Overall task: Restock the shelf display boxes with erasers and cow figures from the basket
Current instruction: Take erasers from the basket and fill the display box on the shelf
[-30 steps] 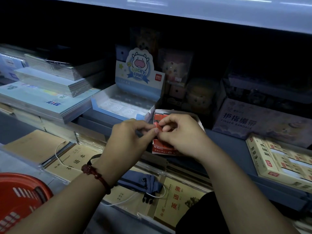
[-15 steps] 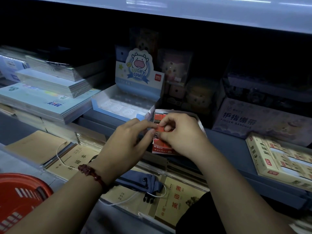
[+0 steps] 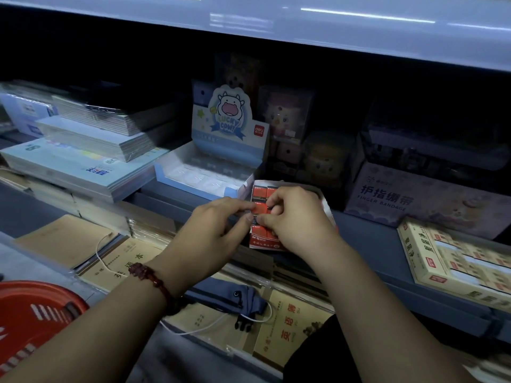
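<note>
Red basket [image 3: 33,313] fills the near left corner. Further in, the left hand [image 3: 213,230] and right hand [image 3: 296,219] together pinch one red eraser [image 3: 260,209] above the eraser box [image 3: 262,241] at the shelf [image 3: 359,233] front edge. The cow box [image 3: 204,175] stands just behind-left.

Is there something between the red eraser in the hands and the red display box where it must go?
Nothing visible. The left hand and right hand pinch the eraser directly over the open red display box, above the packed erasers already inside. The fingers hide the slot itself.
</note>
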The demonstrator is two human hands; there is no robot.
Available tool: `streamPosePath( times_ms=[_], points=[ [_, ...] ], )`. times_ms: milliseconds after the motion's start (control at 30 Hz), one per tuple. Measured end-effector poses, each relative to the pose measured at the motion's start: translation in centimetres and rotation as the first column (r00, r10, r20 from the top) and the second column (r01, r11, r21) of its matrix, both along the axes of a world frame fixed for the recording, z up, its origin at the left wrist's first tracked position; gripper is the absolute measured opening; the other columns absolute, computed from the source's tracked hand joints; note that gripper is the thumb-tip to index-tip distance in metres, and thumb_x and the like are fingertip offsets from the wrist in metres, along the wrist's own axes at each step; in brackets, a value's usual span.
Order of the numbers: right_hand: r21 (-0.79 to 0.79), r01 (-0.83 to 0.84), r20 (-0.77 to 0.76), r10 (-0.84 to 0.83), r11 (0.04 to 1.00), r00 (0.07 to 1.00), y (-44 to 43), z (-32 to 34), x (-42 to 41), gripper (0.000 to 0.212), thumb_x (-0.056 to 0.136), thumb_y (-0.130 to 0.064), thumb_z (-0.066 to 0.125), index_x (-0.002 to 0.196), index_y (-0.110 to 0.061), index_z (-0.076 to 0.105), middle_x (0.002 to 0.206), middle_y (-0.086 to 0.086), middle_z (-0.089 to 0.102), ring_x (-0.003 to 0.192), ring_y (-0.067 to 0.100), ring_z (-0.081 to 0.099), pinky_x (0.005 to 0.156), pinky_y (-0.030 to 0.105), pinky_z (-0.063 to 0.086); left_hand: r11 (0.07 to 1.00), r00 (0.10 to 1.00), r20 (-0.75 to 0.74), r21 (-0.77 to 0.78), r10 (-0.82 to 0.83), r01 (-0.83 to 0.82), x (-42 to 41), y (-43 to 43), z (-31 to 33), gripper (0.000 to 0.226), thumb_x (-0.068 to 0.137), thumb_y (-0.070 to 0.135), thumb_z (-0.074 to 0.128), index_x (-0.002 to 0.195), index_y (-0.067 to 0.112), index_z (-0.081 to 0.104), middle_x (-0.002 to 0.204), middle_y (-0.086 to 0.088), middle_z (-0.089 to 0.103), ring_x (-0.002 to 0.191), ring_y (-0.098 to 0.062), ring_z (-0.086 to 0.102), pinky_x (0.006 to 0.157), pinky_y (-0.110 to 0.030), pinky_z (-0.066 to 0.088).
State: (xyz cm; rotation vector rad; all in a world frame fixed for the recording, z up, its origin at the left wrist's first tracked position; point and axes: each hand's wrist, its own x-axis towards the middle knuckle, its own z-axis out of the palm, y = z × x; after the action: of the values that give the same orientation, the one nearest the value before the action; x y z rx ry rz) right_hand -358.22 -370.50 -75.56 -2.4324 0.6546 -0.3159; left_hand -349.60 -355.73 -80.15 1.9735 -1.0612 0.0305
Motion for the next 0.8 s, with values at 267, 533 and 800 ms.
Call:
streamPosePath(
  times_ms=[267, 533, 800],
  points=[
    [-0.288, 0.01, 0.042, 0.002, 0.958, 0.999, 1.7, 0.8, -1.4, 0.025, 0.093, -0.028, 0.066, 0.117, -0.022, 0.069, 0.112, -0.003, 0.057, 0.101, 0.018, 0.056, 0.08, 0.028, 0.044, 0.993, 0.992, 0.09, 0.073, 0.09, -0.097, -1.3, 4.3, 1.9, 0.044, 0.096, 0.036, 0.065, 0.138, 0.028, 0.057, 0.104, 0.018, 0.065, 0.095, -0.001, 0.062, 0.088, -0.026, 0.053],
    [-0.322, -0.306, 0.205, 0.382, 0.896, 0.901, 10.1, 3.1, -0.7, 0.048, 0.091, -0.028, 0.068, 0.138, -0.025, 0.055, 0.133, -0.005, 0.053, 0.124, 0.018, 0.051, 0.105, 0.039, 0.044, 0.9, 0.929, 0.239, 0.268, 0.283, -0.343, -2.2, 13.9, 2.6, 0.063, 0.09, 0.05, 0.069, 0.144, 0.025, 0.048, 0.134, 0.0, 0.058, 0.125, -0.019, 0.055, 0.103, -0.04, 0.048],
    [-0.238, -0.645, 0.121, 0.681, 0.727, 0.723, 22.3, -0.9, 3.7, 0.052, 0.088, -0.033, 0.07, 0.137, -0.031, 0.052, 0.135, -0.008, 0.05, 0.117, 0.015, 0.055, 0.098, 0.038, 0.049, 0.738, 0.816, 0.156, 0.359, 0.557, -0.572, -3.3, 26.4, 1.8, 0.07, 0.088, 0.053, 0.071, 0.145, 0.021, 0.047, 0.138, -0.005, 0.055, 0.125, -0.022, 0.055, 0.101, -0.044, 0.049]
  ],
)
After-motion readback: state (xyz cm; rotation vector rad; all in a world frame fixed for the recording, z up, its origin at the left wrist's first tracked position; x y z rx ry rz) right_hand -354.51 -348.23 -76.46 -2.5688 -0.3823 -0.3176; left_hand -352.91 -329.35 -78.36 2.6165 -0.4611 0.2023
